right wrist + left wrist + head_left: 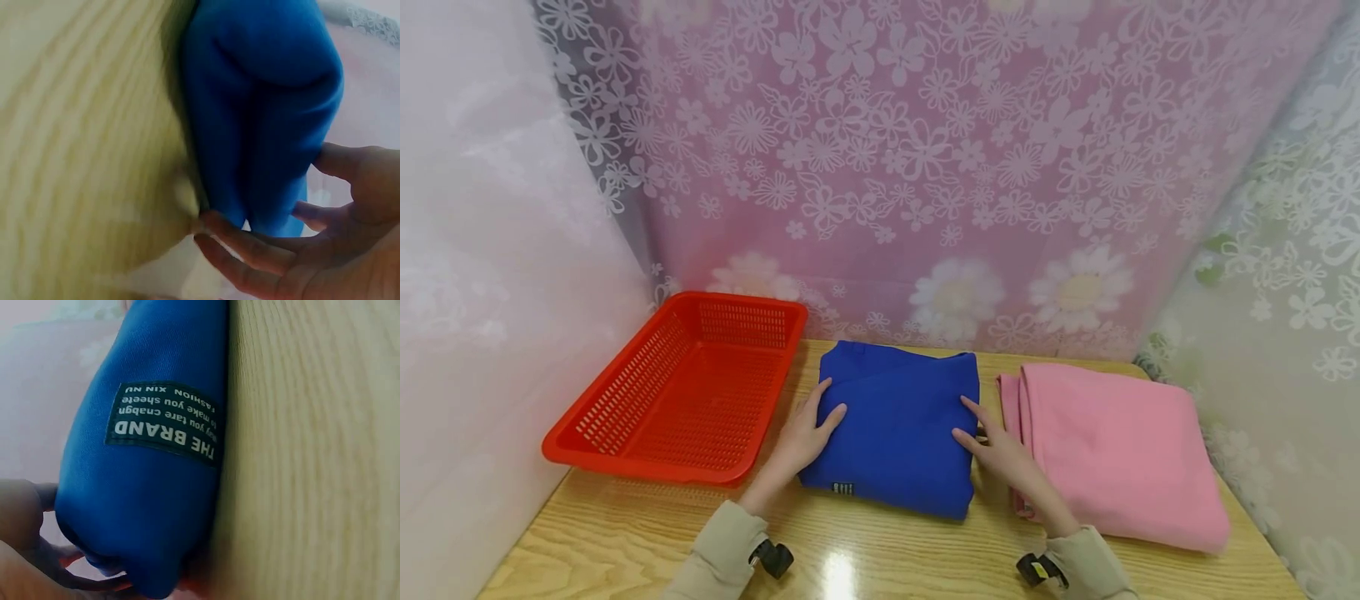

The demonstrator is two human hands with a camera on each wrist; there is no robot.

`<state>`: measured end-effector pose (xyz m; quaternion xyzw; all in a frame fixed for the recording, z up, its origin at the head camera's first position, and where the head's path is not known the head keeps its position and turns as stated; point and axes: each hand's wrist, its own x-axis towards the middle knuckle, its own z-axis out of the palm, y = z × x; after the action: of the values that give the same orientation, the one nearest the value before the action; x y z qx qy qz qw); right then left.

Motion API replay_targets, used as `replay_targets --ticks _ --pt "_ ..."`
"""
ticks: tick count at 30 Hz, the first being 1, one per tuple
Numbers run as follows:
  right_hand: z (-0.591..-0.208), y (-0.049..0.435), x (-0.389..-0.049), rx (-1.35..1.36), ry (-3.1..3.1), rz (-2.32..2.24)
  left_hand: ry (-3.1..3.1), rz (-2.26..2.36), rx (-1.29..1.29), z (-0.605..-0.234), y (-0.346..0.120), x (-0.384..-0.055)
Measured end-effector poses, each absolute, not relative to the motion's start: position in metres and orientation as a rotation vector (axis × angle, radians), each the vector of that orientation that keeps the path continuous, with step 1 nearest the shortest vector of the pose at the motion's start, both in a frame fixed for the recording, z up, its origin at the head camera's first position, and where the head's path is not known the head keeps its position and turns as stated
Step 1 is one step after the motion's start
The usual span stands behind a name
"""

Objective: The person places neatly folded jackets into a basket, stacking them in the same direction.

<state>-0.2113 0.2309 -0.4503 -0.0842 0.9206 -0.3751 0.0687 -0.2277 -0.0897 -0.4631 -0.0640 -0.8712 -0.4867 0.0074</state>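
Observation:
A folded blue garment (pixel 895 425) lies flat on the wooden table, its dark label (pixel 162 422) reading "THE BRAND" on the front edge. My left hand (pixel 805 433) grips its left side, thumb on top; in the left wrist view the fingers curl round the end of the fold. On the opposite side my right hand (pixel 1000 454) holds the edge between the thumb above and fingers low at the side. The right wrist view shows those fingertips (pixel 209 222) at the garment's bottom edge, against the table. What lies under the fabric is hidden.
To the left stands a red plastic basket (pixel 673 471) with slotted walls and nothing visible inside. A folded pink cloth item (pixel 1120 458) lies close to my right hand. Flowered curtains (pixel 925 208) hang behind the table (pixel 880 558) and at both sides.

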Motion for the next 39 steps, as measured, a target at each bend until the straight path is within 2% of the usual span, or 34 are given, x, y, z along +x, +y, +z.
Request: replay_targets --ticks 7,13,27,32,39 --pt "-0.453 0.229 -0.215 -0.154 2.442 -1.548 -2.619 -1.948 -0.033 -0.465 -0.098 -0.228" --pt "-0.456 0.23 -0.217 -0.046 2.207 -1.782 -2.593 -2.058 -0.046 -0.47 -0.101 -0.228" --pt "-0.454 0.236 -0.213 0.002 2.004 -1.993 -2.363 -2.185 -0.069 -0.47 -0.094 -0.219" --pt "-0.439 0.243 -0.207 -0.055 1.985 -2.022 -2.306 -2.259 -0.061 -0.459 -0.088 -0.212" --pt "-0.406 0.253 -0.198 -0.113 1.97 -2.057 -2.296 -2.304 -0.064 -0.425 -0.082 -0.202"
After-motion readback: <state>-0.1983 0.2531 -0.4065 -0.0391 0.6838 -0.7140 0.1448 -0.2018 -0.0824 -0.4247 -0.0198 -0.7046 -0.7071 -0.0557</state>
